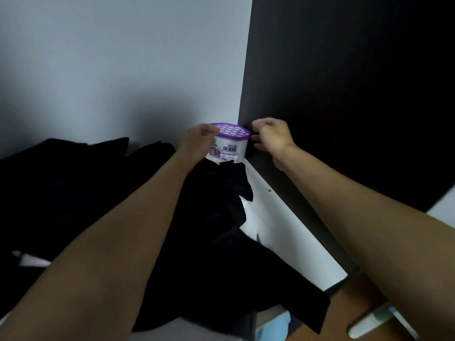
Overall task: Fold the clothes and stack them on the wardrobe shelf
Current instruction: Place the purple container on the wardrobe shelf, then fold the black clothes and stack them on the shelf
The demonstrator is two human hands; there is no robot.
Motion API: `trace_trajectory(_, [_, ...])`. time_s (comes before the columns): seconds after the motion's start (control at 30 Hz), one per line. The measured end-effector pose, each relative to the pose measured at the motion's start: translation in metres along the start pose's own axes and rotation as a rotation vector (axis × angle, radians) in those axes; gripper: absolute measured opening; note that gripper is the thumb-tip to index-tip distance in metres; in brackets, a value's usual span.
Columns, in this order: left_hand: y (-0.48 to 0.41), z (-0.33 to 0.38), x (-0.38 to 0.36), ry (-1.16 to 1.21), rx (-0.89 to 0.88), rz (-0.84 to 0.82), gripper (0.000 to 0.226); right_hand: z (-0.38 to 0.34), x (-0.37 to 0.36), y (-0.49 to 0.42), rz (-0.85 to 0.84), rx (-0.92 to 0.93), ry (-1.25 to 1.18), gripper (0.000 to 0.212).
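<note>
A pale grey back wall (110, 57) meets a dark, nearly black side panel (344, 70) in a corner. Below them runs a white shelf (283, 225) with a small hole near the panel. Brown wooden floor (354, 301) shows at lower right. The light is dim, with shadow gathering toward the corner.

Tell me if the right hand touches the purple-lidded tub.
Cannot tell. In the head view the fingers of the right hand blur against the tub edge.

Head view, looking down, close over shelf (290, 217).
</note>
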State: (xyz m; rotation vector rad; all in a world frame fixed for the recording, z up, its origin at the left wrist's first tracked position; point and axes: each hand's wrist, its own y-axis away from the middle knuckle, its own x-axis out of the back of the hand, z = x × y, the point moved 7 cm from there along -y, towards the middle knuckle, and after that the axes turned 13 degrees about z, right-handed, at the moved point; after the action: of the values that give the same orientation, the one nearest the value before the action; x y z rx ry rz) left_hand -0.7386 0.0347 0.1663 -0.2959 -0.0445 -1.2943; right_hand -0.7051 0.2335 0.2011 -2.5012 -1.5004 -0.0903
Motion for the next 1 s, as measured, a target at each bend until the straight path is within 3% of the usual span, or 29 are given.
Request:
trace_trajectory(0.2, [0.078,0.043,0.043,-0.001,-0.138,0.061,0.029,-0.044,0.033,0.051,-0.098,0.127,-0.057,0.02])
trace_trajectory(0.43, [0.199,0.063,0.101,-0.172,-0.157,0.184,0.035,-0.035,0.05,0.126,-0.306,0.094,-0.195,0.02])
trace_trajectory(0.5, [0.235,0.061,0.135,-0.406,-0.16,0.284,0.031,-0.027,0.044,0.15,-0.379,0.113,-0.184,0.024])
trace_trajectory(0.57, [0.269,0.059,0.17,-0.876,-0.168,0.324,0.024,-0.019,0.035,0.175,-0.443,0.152,-0.149,0.026])
trace_trajectory(0.63, [0.301,0.049,0.2,-1.369,-0.139,0.245,0.021,-0.01,0.021,0.203,-0.506,0.198,-0.118,0.025])
trace_trajectory(0.7, [0.329,0.034,0.226,-1.638,-0.045,0.18,0.026,-0.005,0.007,0.231,-0.562,0.264,-0.089,0.024])
trace_trajectory(0.8, [0.352,0.019,0.239,-1.879,-0.147,0.084,0.027,-0.002,-0.013,0.269,-0.641,0.344,-0.055,0.025])
trace_trajectory(1.0, [0.357,0.006,0.244,-2.003,-0.385,0.017,0.027,-0.014,-0.035,0.309,-0.699,0.486,0.056,0.022])
